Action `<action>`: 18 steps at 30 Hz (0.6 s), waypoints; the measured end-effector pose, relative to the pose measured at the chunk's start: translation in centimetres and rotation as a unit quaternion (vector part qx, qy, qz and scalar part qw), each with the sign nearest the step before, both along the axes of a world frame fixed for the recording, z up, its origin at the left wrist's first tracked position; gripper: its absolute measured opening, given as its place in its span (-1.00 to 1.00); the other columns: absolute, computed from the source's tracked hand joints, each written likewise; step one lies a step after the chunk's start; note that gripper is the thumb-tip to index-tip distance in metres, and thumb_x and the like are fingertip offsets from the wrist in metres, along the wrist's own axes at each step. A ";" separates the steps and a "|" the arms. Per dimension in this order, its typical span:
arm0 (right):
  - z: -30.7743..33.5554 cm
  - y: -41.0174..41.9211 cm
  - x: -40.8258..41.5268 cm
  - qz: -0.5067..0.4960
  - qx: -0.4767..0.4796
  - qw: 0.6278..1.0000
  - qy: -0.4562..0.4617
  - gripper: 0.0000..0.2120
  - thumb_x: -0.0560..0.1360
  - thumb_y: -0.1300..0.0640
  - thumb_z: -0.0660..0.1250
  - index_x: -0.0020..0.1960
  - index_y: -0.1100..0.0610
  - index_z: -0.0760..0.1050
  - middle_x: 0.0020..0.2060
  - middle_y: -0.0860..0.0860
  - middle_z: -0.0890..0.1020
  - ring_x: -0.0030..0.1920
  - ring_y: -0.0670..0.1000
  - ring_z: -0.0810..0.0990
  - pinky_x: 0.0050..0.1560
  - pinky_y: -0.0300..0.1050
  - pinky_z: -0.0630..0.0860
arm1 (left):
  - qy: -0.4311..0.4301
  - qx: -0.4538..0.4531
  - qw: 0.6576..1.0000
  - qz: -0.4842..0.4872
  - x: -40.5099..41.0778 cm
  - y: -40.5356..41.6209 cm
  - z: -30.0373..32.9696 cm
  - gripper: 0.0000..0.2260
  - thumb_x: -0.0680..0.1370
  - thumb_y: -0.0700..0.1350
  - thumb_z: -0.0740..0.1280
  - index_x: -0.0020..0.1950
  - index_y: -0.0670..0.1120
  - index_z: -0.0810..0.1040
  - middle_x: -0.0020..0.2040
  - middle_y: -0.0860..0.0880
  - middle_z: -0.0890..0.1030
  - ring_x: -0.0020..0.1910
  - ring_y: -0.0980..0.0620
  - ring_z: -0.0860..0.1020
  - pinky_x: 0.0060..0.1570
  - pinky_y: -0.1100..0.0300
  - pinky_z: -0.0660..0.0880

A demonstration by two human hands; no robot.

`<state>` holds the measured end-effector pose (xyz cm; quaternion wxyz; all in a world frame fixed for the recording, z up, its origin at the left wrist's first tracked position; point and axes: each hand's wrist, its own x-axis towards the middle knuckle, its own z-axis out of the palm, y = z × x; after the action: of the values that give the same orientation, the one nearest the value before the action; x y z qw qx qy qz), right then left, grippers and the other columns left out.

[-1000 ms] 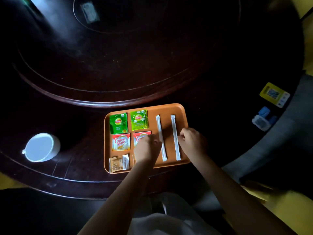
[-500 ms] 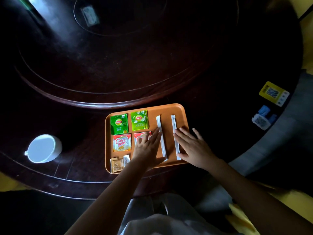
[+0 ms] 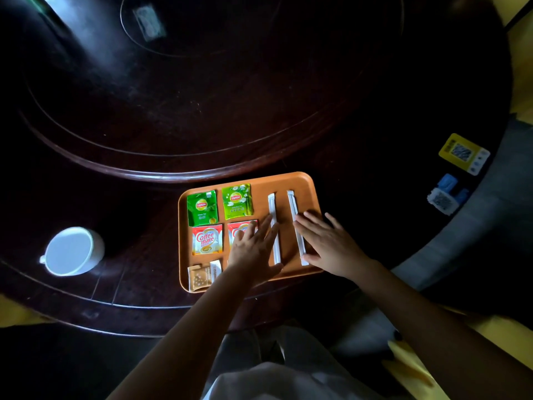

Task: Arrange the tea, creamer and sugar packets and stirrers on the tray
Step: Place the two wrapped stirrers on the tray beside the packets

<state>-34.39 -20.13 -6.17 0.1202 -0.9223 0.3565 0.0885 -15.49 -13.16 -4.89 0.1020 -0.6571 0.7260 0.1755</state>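
Orange tray (image 3: 300,180) on the dark table (image 3: 202,116), everything lying inside its rim; rigid, we judge, best lifted by its two short edges, which lie outboard of each palm.

Left hand (image 3: 253,252) flat, fingers spread, clamped on nothing, covering the second creamer packet (image 3: 240,229); right hand (image 3: 328,243) likewise splayed and empty.

Two wrapped stirrers (image 3: 274,226) lie parallel between the hands, long axes running away from us, each touching the fingers beside it; light and stiff, likely to skid, so we would pinch them mid-length.

Tea packets (image 3: 202,207) beyond the left fingertips; Coffee mate packet (image 3: 207,239) outboard of that hand; sugar packets (image 3: 202,277) by its wrist; all thin, limp, slippery, best nudged by an edge.
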 end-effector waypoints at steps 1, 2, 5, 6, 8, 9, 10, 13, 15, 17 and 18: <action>0.0 0.0 -0.1 -0.002 0.003 1.000 -0.001 -0.31 0.48 -0.11 0.28 0.49 0.07 0.08 0.52 -0.02 0.13 0.52 -0.02 0.02 0.48 0.11 -0.03 | 0.000 0.001 1.000 0.004 0.0 0.1 0.0 -0.21 0.42 0.27 0.26 0.49 0.01 -0.04 0.56 -0.02 -0.04 0.47 -0.18 0.08 0.36 -0.16 0.18; 0.0 0.0 -0.1 -0.003 0.005 1.000 -0.002 -0.31 0.48 -0.11 0.27 0.49 0.07 0.08 0.52 -0.02 0.13 0.52 -0.02 0.02 0.48 0.12 -0.04 | -0.001 0.001 1.000 0.007 0.0 0.1 0.1 -0.21 0.42 0.27 0.26 0.49 0.01 -0.04 0.56 -0.02 -0.04 0.47 -0.18 0.08 0.36 -0.16 0.19; 0.2 0.0 -0.1 -0.005 0.010 1.000 -0.002 -0.31 0.49 -0.11 0.27 0.50 0.07 0.06 0.53 -0.02 0.11 0.52 -0.02 -0.01 0.48 0.13 -0.05 | -0.003 0.001 1.000 0.006 -0.1 0.1 0.2 -0.20 0.42 0.27 0.26 0.49 0.01 -0.05 0.56 -0.02 -0.05 0.47 -0.18 0.08 0.35 -0.16 0.20; 0.3 0.0 -0.1 -0.006 0.013 1.000 -0.001 -0.31 0.49 -0.11 0.26 0.50 0.06 0.05 0.53 -0.02 0.10 0.52 -0.02 -0.02 0.48 0.14 -0.06 | -0.004 0.000 1.000 0.006 -0.1 0.0 0.2 -0.20 0.42 0.27 0.26 0.49 0.01 -0.05 0.56 -0.02 -0.05 0.47 -0.18 0.08 0.35 -0.16 0.20; 0.5 0.0 0.0 -0.007 0.014 1.000 -0.002 -0.32 0.49 -0.11 0.26 0.49 0.05 0.07 0.53 -0.02 0.12 0.52 -0.01 -0.02 0.48 0.16 -0.05 | -0.005 -0.002 1.000 0.006 -0.1 0.0 0.3 -0.20 0.41 0.28 0.26 0.49 0.00 -0.04 0.56 -0.02 -0.06 0.47 -0.17 0.09 0.35 -0.15 0.20; 0.8 0.1 0.0 -0.008 0.009 1.000 -0.007 -0.34 0.49 -0.10 0.28 0.48 0.05 0.10 0.52 -0.01 0.15 0.52 0.00 0.01 0.48 0.17 -0.03 | -0.002 -0.003 1.000 0.010 -0.1 0.1 0.4 -0.21 0.42 0.28 0.25 0.49 0.00 -0.04 0.56 -0.01 -0.06 0.47 -0.17 0.09 0.36 -0.15 0.19; 1.0 0.1 0.1 -0.010 0.002 1.000 -0.017 -0.36 0.48 -0.09 0.30 0.47 0.05 0.16 0.51 0.01 0.19 0.52 0.01 0.05 0.47 0.18 0.01 | 0.006 -0.004 1.000 0.019 0.0 0.1 0.5 -0.21 0.43 0.27 0.23 0.50 0.00 -0.06 0.56 -0.01 -0.06 0.47 -0.16 0.08 0.36 -0.14 0.18; 1.8 0.4 0.2 -0.040 -0.032 0.997 -0.062 -0.44 0.41 -0.04 0.41 0.35 0.08 0.38 0.40 0.08 0.42 0.43 0.08 0.31 0.39 0.19 0.22 | 0.031 -0.020 0.998 0.055 0.3 0.4 1.4 -0.26 0.47 0.27 0.17 0.50 0.02 -0.11 0.56 -0.02 0.00 0.48 -0.15 0.08 0.39 -0.14 0.14; 2.3 0.6 0.3 -0.069 -0.056 0.993 -0.079 -0.49 0.37 -0.01 0.45 0.27 0.10 0.46 0.30 0.10 0.52 0.34 0.11 0.44 0.32 0.17 0.34 | 0.043 -0.056 0.995 0.074 1.0 0.9 2.4 -0.32 0.49 0.23 0.16 0.50 0.03 -0.04 0.54 -0.04 0.11 0.46 -0.16 0.14 0.37 -0.14 0.18; 2.8 0.8 0.3 -0.090 -0.079 0.989 -0.089 -0.52 0.36 0.03 0.47 0.23 0.13 0.49 0.23 0.11 0.57 0.26 0.12 0.51 0.26 0.13 0.42 | 0.060 -0.118 0.988 0.079 2.2 1.9 3.6 -0.40 0.49 0.15 0.23 0.46 -0.02 0.17 0.45 -0.11 0.33 0.38 -0.18 0.31 0.28 -0.12 0.31; 3.0 0.9 0.3 -0.103 -0.089 0.986 -0.097 -0.54 0.35 0.05 0.48 0.20 0.15 0.51 0.19 0.13 0.59 0.22 0.14 0.54 0.22 0.13 0.45 | 0.064 -0.159 0.982 0.081 3.0 2.5 4.0 -0.46 0.47 0.11 0.27 0.40 -0.06 0.30 0.36 -0.14 0.45 0.31 -0.20 0.41 0.19 -0.11 0.39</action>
<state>-34.12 -19.25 -3.21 0.0804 -0.8921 0.4423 -0.0459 -12.53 -10.70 -0.86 -0.0651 -0.7088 0.6941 0.1078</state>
